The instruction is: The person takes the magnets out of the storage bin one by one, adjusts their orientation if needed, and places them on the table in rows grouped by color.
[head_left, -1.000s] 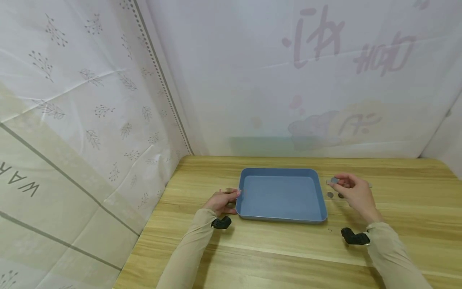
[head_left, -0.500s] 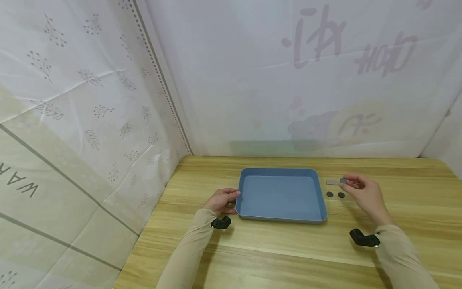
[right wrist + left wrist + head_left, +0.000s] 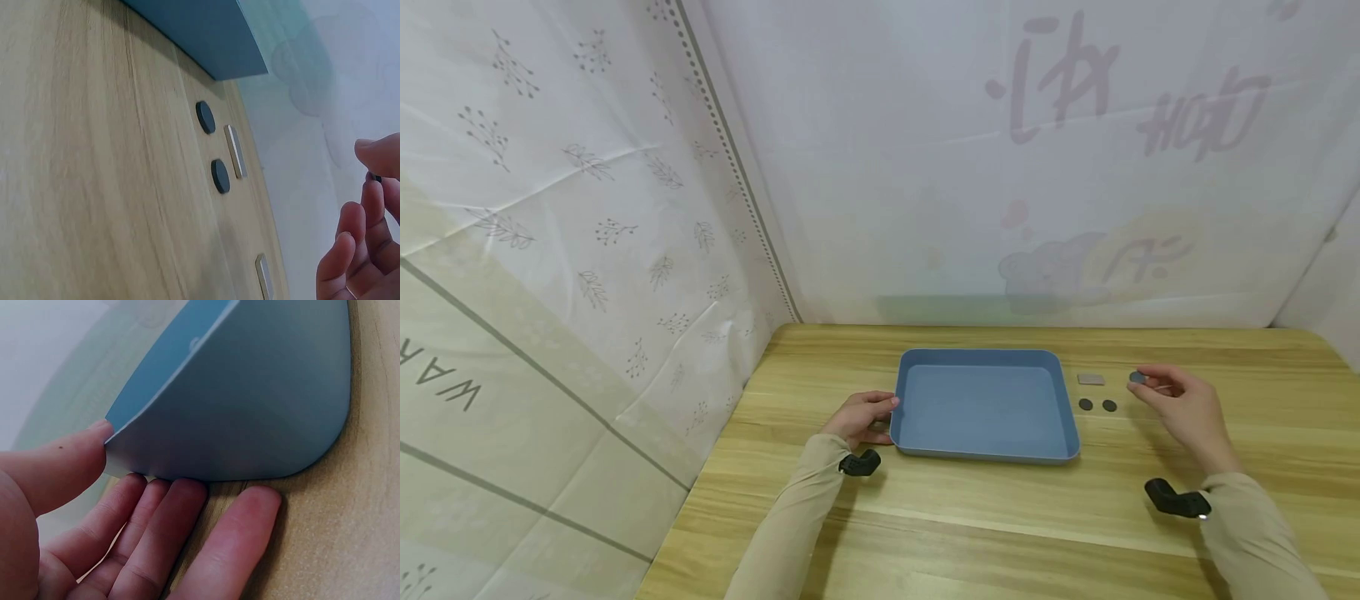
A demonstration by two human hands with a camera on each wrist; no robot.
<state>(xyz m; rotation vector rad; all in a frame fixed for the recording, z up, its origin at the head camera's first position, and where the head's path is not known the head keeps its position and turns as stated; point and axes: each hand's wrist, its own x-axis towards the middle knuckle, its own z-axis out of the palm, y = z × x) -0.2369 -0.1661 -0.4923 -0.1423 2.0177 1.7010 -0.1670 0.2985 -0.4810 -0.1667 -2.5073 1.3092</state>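
My right hand [image 3: 1183, 410] pinches a small dark grey round disc [image 3: 1137, 377] between thumb and fingertips, above the right part of the table. In the right wrist view only the dark edge of that disc [image 3: 375, 177] shows between the fingers. Two similar discs [image 3: 1086, 404] [image 3: 1109, 406] lie side by side just right of a blue rectangular tray [image 3: 985, 408]. Behind them is a small flat silvery-grey bar [image 3: 1091, 379]. My left hand [image 3: 859, 417] holds the tray's left side, thumb at the rim and fingertips at the bottom of its outer wall.
A second silvery bar [image 3: 265, 275] lies farther right on the wooden table [image 3: 955, 533], mostly hidden behind the right hand in the head view. A printed curtain [image 3: 940, 208] hangs along the table's back edge, and another [image 3: 625, 250] hangs to the left.
My right hand has moved to the right with the disc in its fingers, uncovering the nearer bar and the two discs on the table. The left hand and the tray have stayed put.
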